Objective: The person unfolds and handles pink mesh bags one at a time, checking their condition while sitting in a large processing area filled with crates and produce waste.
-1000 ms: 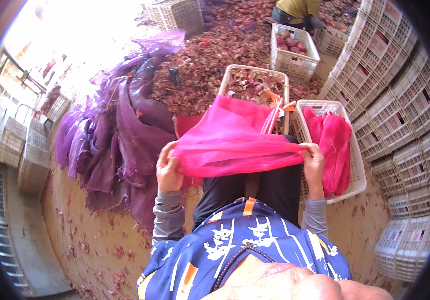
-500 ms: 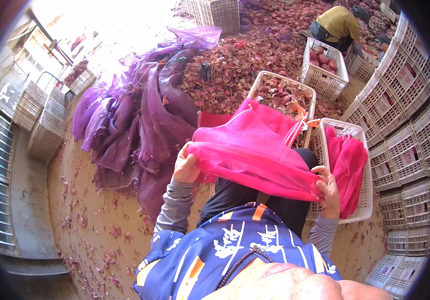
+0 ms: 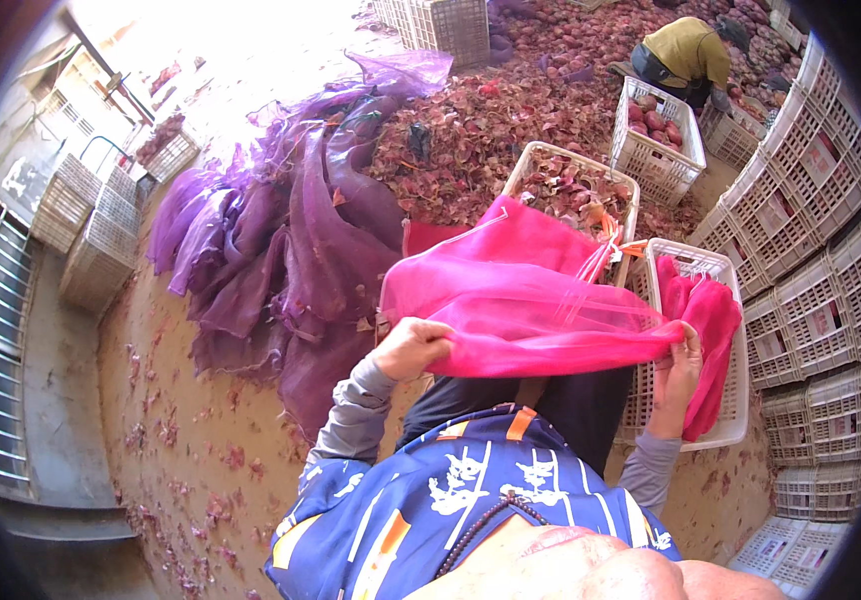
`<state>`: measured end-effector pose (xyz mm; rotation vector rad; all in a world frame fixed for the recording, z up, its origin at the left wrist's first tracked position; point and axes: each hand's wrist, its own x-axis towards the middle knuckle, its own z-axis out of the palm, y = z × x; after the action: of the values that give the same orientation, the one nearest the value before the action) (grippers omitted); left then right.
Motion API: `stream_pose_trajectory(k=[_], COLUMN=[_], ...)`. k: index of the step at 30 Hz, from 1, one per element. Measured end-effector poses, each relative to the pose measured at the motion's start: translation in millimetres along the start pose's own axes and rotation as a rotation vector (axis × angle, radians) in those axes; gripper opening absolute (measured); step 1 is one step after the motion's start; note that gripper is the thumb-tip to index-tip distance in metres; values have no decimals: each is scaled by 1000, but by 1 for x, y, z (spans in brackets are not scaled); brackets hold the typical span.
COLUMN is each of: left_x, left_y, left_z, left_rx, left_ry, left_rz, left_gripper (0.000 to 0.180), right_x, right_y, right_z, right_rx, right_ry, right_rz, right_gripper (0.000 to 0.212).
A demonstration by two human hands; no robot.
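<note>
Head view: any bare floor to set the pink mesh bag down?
Bare dusty floor left of the left hand, below the purple bag pile. Ahead is crowded: peel-filled crate, white crate beside the right hand, stacked crates.

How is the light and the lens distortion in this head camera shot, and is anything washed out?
Head view: strong sunlight; the ground at top left is blown out to white. Fisheye bending curves the stacked crates on the right, and a black rim rings the picture. The pink mesh bag, between left hand and right hand, looks sharp.

Purple mesh sacks, white crates
</note>
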<state>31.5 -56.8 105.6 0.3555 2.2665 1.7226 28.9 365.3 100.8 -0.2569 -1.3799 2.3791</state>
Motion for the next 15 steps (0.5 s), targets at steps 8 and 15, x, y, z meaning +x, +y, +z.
stream_pose_trajectory(k=[8,15], left_x=[9,15], left_y=[-44,-47], left_z=[-24,-17], left_rx=[-1334,-1063], left_ry=[-27,575], left_rz=[369,299], left_gripper=[42,27], right_x=[-16,-24], right_y=[-17,-16], right_z=[6,28], right_rx=[68,-820], right_ry=[-673,-580], right_rz=[514,135], right_gripper=[44,35])
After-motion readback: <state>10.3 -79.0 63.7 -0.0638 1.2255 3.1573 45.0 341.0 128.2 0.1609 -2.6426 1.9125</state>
